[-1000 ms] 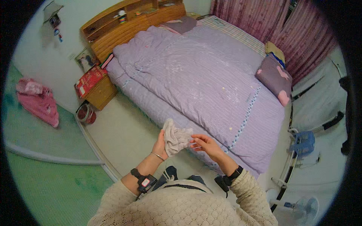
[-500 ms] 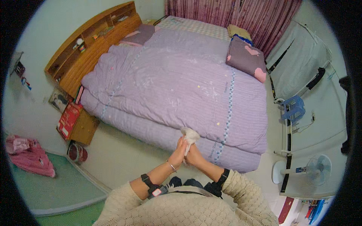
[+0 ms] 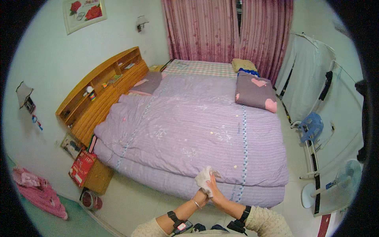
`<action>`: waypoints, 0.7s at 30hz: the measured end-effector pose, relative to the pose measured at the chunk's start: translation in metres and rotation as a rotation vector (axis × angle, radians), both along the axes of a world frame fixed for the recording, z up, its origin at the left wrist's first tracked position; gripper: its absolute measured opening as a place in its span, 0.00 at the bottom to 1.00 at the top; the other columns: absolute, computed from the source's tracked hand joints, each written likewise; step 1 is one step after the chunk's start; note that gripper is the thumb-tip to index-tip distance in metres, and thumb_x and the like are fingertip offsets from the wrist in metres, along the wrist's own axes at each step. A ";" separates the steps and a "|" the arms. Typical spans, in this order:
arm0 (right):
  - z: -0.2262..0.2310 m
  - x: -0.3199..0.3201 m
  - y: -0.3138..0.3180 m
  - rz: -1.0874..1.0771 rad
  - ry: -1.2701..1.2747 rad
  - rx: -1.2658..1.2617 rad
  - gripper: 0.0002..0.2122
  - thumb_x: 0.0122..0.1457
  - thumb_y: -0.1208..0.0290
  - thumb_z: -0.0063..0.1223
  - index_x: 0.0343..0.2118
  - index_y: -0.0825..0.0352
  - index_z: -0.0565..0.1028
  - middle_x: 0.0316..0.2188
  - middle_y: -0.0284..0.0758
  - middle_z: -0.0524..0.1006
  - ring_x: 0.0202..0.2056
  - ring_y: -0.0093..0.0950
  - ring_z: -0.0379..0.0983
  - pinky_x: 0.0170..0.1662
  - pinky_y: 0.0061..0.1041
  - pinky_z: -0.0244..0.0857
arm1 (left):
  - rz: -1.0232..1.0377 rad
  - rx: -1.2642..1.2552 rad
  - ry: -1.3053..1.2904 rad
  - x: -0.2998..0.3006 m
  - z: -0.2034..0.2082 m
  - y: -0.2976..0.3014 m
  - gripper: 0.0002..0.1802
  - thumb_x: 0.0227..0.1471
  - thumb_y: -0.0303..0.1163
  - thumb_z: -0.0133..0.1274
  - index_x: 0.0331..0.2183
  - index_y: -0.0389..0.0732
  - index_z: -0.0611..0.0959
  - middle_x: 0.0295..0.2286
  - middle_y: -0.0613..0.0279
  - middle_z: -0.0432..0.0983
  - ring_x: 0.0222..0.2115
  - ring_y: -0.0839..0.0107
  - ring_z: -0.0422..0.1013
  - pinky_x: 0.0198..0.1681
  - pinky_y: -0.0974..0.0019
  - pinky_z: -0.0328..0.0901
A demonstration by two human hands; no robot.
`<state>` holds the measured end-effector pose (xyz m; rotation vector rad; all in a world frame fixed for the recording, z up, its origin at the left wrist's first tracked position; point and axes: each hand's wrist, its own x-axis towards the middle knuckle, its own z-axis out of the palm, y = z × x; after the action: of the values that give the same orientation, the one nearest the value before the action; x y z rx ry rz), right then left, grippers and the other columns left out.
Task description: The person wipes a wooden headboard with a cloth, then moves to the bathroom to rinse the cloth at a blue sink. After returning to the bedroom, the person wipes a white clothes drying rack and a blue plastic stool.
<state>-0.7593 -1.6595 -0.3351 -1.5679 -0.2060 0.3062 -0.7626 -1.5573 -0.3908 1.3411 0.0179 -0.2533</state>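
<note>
lavender quilt (image 3: 197,130) covers a wide bed (image 3: 169,185) that fills this pale-walled bedroom, with a wooden headboard shelf (image 3: 98,98) along one side and pink curtains (image 3: 229,31) drawn across the far wall. at the near edge of the bed, a person stands with both forearms raised from the lower edge of the view, pressing a crumpled white cloth (image 3: 204,178) between the two hands just above the quilt's border. the left hand (image 3: 202,193) grips the cloth from below, fingers closed around its bunched lower part; the right hand (image 3: 215,191) lies flat against its side, fingers extended upward, seemingly to keep the wad together. a dark band sits on each wrist. a grey pillow with pink hearts (image 3: 254,93) rests near the far corner of the bed, likely left where it was last used. a red box (image 3: 82,168) leans on a small bedside cabinet (image 3: 98,179), a pink garment (image 3: 37,191) lies on the floor at left, and a white fan (image 3: 335,185) and blue stool (image 3: 312,126) stand at right, beside a clothes rack (image 3: 316,67).
</note>
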 end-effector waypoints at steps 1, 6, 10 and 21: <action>0.006 -0.004 -0.004 -0.009 0.172 0.140 0.30 0.65 0.52 0.33 0.64 0.62 0.45 0.66 0.44 0.37 0.65 0.44 0.34 0.64 0.39 0.36 | -0.037 0.001 0.076 0.003 0.001 -0.005 0.33 0.57 0.47 0.42 0.60 0.46 0.56 0.56 0.55 0.58 0.57 0.60 0.54 0.59 0.51 0.49; 0.010 -0.012 -0.057 -0.269 0.663 0.459 0.19 0.65 0.51 0.32 0.48 0.60 0.67 0.41 0.31 0.72 0.40 0.25 0.69 0.39 0.29 0.67 | -0.589 1.293 -0.157 0.007 0.033 -0.041 0.28 0.53 0.44 0.45 0.56 0.47 0.67 0.56 0.48 0.56 0.56 0.51 0.53 0.57 0.43 0.47; 0.038 -0.019 -0.104 -0.201 0.662 0.470 0.21 0.64 0.51 0.36 0.52 0.61 0.64 0.46 0.32 0.70 0.46 0.27 0.67 0.46 0.31 0.64 | 0.033 0.899 -0.510 -0.005 0.042 -0.066 0.20 0.53 0.38 0.47 0.46 0.40 0.75 0.42 0.52 0.72 0.44 0.55 0.68 0.48 0.51 0.60; 0.043 -0.095 -0.348 -0.669 0.471 0.596 0.13 0.63 0.62 0.40 0.46 0.63 0.67 0.39 0.37 0.73 0.41 0.32 0.71 0.43 0.31 0.69 | -0.554 0.270 0.112 -0.077 0.119 -0.337 0.15 0.59 0.33 0.42 0.47 0.40 0.73 0.39 0.64 0.74 0.39 0.70 0.71 0.41 0.67 0.66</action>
<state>-0.8542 -2.0075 -0.2924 -0.8675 0.5465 0.0631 -0.8397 -1.8945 -0.2716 1.5807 -0.2352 -0.8169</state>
